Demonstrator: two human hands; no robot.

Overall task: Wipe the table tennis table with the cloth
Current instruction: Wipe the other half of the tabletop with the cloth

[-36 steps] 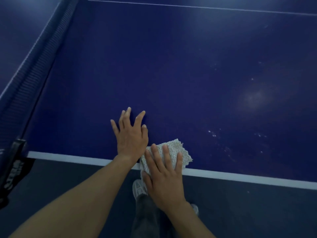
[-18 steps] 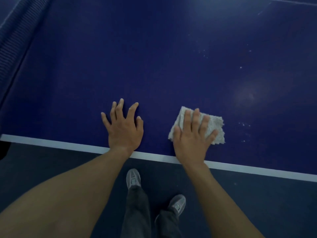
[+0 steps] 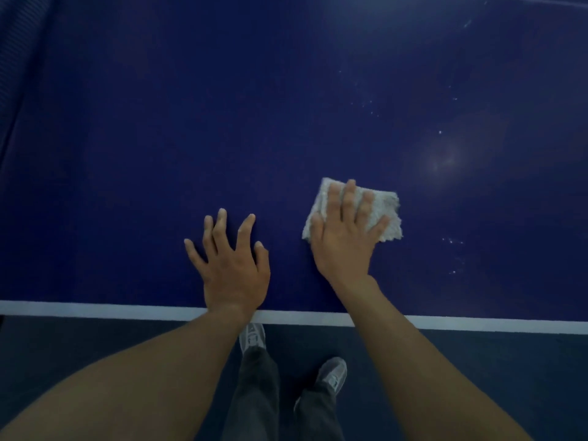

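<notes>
The dark blue table tennis table (image 3: pixel 222 128) fills most of the view, with a white line along its near edge. A folded, pale fluffy cloth (image 3: pixel 386 218) lies flat on it, a little in from that edge. My right hand (image 3: pixel 345 237) presses on the cloth with straight, spread fingers and covers its left and middle part. My left hand (image 3: pixel 230 262) rests flat on the bare table surface to the left of the cloth, fingers spread, holding nothing.
The net (image 3: pixel 19 55) runs along the far left. Small white specks (image 3: pixel 453 249) dot the surface right of the cloth. Below the table edge are the dark floor and my two grey shoes (image 3: pixel 253 337).
My right hand has slid the cloth to the right and farther onto the table, away from my left hand and the white edge line. The left hand has stayed flat on the table.
</notes>
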